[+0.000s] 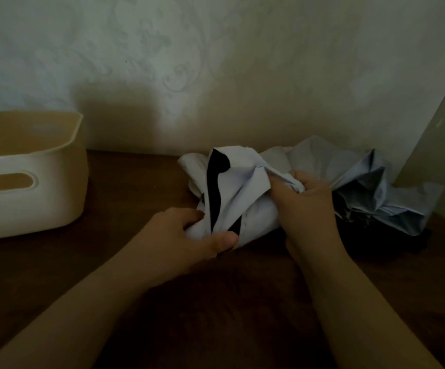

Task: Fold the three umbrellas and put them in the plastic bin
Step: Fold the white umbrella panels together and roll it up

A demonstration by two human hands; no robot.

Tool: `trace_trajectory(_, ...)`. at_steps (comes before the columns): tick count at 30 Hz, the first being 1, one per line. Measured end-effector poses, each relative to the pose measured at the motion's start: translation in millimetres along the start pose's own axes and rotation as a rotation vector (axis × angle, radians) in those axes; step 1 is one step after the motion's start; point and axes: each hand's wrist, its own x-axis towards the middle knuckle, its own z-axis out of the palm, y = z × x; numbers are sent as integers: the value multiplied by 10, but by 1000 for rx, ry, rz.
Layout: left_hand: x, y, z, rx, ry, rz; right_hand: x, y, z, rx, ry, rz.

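A: What are the hands doing in the middle of the frame?

B: Both are working on the white umbrella with black markings (232,193), which is lying bunched on the dark wooden surface (125,187) right of centre. The left hand (181,235) is reaching in from the lower left, thumb lying along the near edge of the fabric and fingers curling around its lower end, gripping it.

A: And the other one?

B: The right hand (304,206) is coming in from the lower right, forearm angling up toward the centre. Its fingers are closing around a gathered fold of the white cloth near the top, pinching it.

A: Where are the other umbrellas sitting?

B: A pale blue-grey umbrella (362,177) is lying crumpled just behind and to the right of the white one, touching it, against the patterned wall (216,62). Something dark (391,235) is lying under its right side; I cannot tell what it is.

A: The bin?

B: The cream plastic bin (29,182) is standing upright at the left edge of the frame, well apart from the hands, its handle slot facing the camera.
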Motion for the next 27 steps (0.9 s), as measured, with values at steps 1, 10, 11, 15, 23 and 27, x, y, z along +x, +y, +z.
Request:
trace_trajectory(1, 5, -7, -5, -4, 2, 1, 1, -2, -1, 9, 8, 11)
trace_trajectory(10, 34, -52, -2, 12, -109, -104, -107, 2, 127, -26, -45, -3)
trace_trajectory(11, 36, -60, 4, 22, -87, -93, -119, 0, 143, -26, -41, -13)
trace_trajectory(15, 31, -85, 37, 64, 45, 22, -114, -27, 132, -26, -27, -56)
trace_trajectory(23, 11, -118, -47, -102, -14, 52, 25, -304, -219, -249, -610, 203)
trace_trajectory(27, -8, -91, -29, -36, -125, -3, -49, -355, -127, -644, -553, 79)
